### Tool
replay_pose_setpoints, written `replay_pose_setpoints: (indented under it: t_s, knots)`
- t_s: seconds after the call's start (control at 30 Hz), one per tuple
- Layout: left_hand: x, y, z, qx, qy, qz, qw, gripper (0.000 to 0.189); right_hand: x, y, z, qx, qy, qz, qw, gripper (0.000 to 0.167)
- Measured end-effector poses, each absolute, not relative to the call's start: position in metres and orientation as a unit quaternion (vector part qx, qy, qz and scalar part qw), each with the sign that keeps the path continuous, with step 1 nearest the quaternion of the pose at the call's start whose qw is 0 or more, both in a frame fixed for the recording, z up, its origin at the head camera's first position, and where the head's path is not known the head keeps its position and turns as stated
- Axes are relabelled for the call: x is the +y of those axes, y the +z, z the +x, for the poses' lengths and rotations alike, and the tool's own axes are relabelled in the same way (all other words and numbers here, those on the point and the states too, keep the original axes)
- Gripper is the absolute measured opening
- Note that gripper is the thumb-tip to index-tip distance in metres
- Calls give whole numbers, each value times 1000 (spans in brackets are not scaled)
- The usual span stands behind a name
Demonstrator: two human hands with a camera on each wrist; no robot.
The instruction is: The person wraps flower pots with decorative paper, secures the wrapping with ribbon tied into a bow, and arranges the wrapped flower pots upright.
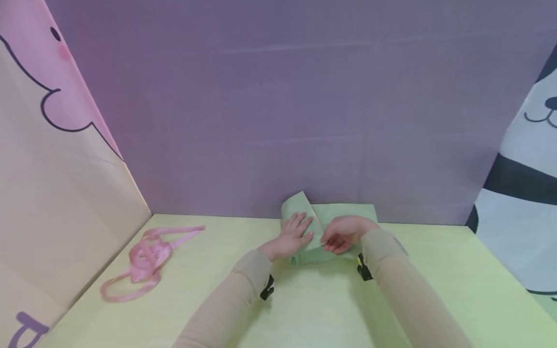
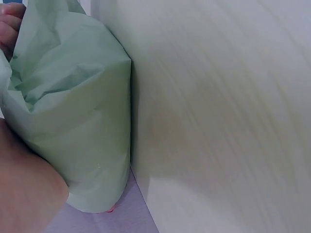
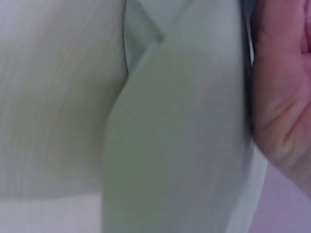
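Note:
A bundle wrapped in pale green paper [image 1: 344, 211] lies at the back of the table, against the purple wall. Folds and creases show at the near end of the paper [image 2: 73, 92] in the left wrist view. What it wraps is hidden. My left hand [image 1: 290, 238] presses on the folded flap with its fingers spread. At the flap's edge, my right hand [image 1: 345, 233] has curled fingers and pinches a small whitish piece [image 1: 323, 244]; I cannot tell what it is. The right wrist view shows the side of that palm [image 3: 279, 97] beside the paper.
A loose tangle of pink ribbon [image 1: 148, 256] lies on the left of the pale yellow table [image 1: 313, 309]. Behind stands a purple wall [image 1: 270, 106]. Printed panels flank the table, a pink-and-cream one [image 1: 65, 193] at left and a panda one [image 1: 522, 232] at right.

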State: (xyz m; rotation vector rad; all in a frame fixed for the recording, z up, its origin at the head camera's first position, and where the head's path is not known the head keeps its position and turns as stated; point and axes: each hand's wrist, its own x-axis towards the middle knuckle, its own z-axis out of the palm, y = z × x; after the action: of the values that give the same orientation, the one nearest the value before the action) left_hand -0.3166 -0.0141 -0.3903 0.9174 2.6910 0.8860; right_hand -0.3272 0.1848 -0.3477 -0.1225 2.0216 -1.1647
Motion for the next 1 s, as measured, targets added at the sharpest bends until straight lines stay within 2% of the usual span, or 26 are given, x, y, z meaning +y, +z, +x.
replay_pose_setpoints:
  t_s: [0.23, 0.37, 0.47, 0.67, 0.77, 1.0]
  knots:
    - [-11, -391, -316, 897, 297, 313, 92, 63, 199, -357, -323, 767, -486, -72, 412, 25]
    - [-11, -390, -315, 896, 295, 318, 93, 71, 198, -362, -322, 774, -479, -74, 407, 25]
    - [-13, -391, -314, 899, 285, 324, 77, 69, 194, -361, -322, 789, -466, -72, 395, 23]
    - [-11, -397, -315, 903, 267, 337, 26, 55, 207, -357, -324, 832, -440, -70, 330, 14]
    - [-12, -399, -314, 902, 267, 339, 15, 50, 223, -353, -324, 849, -436, -53, 294, 24]
    - [-13, -402, -313, 905, 279, 322, 14, 47, 251, -339, -319, 892, -406, -18, 200, 37]
